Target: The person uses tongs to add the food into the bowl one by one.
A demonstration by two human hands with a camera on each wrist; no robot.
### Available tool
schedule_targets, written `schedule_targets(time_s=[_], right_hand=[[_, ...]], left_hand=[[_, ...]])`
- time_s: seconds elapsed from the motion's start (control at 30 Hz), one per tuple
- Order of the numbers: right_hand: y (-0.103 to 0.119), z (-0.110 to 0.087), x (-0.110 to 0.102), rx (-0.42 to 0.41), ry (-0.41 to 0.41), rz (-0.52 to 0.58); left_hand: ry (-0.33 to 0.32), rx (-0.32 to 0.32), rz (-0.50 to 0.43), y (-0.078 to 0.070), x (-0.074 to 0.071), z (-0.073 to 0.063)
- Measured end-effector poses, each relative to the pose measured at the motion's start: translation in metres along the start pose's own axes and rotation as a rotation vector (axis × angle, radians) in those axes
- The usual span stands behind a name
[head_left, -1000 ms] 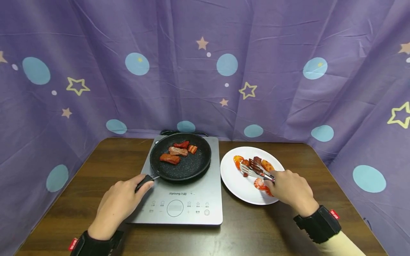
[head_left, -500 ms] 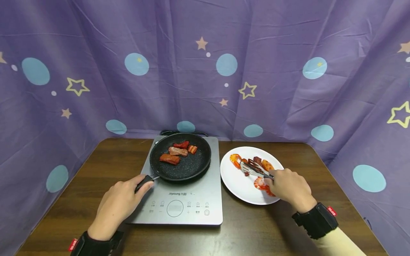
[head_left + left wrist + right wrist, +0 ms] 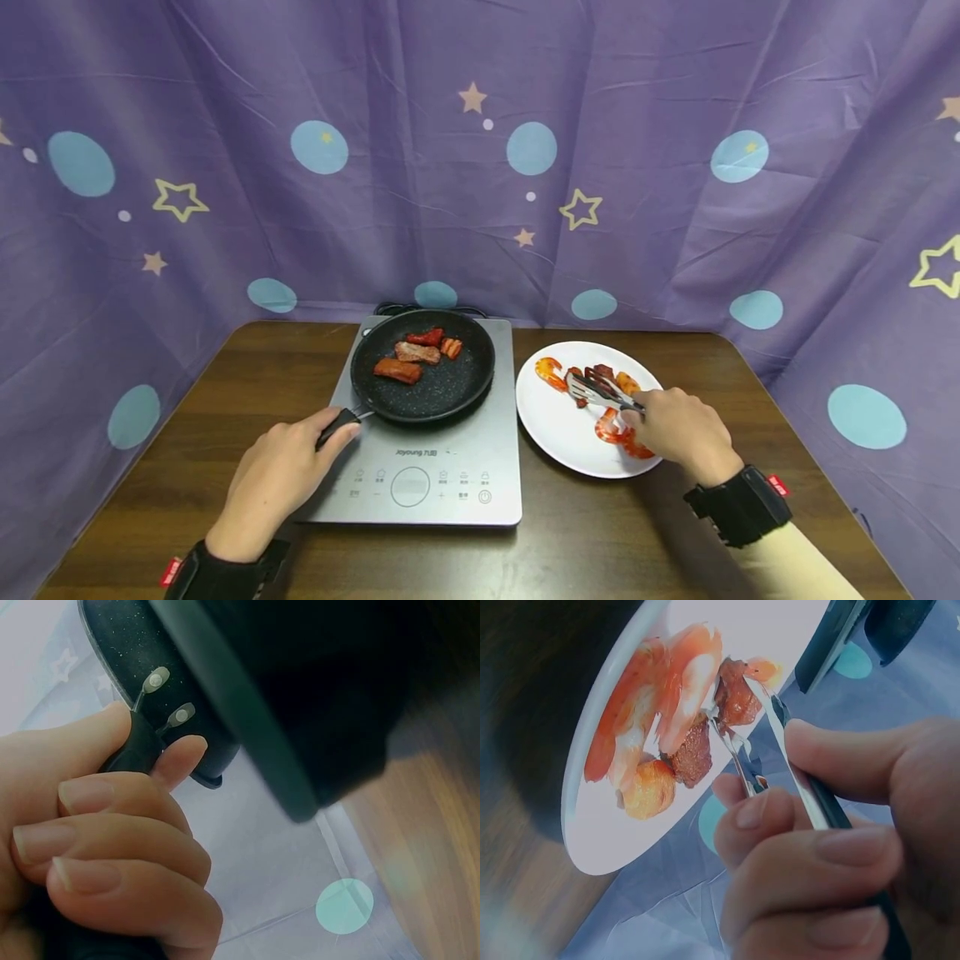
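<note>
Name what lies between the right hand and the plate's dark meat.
The tongs bridge the right hand and the dark meat, as the right wrist view shows.

This place looks like a curtained cooking corner; home or studio, I cannot tell. A star-printed purple curtain (image 3: 637, 200) hangs behind the far edge of the wooden table (image 3: 202, 417), which carries an induction cooker (image 3: 468, 437) with a frying pan (image 3: 442, 396).

The silver cooktop (image 3: 497, 433) reads "Joyoung 九阳" (image 3: 416, 452), with plus (image 3: 441, 496) and power signs (image 3: 485, 497).
</note>
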State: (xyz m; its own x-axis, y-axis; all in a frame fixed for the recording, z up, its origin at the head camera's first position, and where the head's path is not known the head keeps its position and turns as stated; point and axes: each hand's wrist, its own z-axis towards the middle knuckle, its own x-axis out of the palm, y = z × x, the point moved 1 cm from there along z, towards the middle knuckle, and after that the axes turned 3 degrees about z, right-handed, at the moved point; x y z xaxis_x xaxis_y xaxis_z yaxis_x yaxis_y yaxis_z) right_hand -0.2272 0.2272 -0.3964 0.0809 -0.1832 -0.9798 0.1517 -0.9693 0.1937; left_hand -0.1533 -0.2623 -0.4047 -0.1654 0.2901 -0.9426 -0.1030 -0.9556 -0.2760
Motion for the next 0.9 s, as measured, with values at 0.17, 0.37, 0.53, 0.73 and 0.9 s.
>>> schedule_targets(time_s=[0.17,0.37,0.53,0.73,0.9], right_hand=[[0.0039,0.0035,0.0021,-0.001,-0.022,-0.029],[0.0021,0.0035,0.0055,-0.001,-0.048,-0.026],[-0.0007,0.0026,0.0074,0.000,-0.054,-0.026],[-0.0038,0.0032,0.0074,-0.009,-0.060,-0.032],[-0.0054,0.0017,0.0060,-0.011,-0.073,-0.023]], left_hand=[[-0.009,0.006,-0.006,-0.0001,0.0002,-0.0013],[-0.013,0.006,-0.007,-0.0012,-0.0009,-0.0021],[-0.007,0.007,-0.007,-0.0014,-0.0012,-0.0014],[0.003,-0.001,-0.013,-0.0013,-0.0014,-0.0023],[-0.002,0.000,-0.007,-0.0014,-0.0016,-0.0017]])
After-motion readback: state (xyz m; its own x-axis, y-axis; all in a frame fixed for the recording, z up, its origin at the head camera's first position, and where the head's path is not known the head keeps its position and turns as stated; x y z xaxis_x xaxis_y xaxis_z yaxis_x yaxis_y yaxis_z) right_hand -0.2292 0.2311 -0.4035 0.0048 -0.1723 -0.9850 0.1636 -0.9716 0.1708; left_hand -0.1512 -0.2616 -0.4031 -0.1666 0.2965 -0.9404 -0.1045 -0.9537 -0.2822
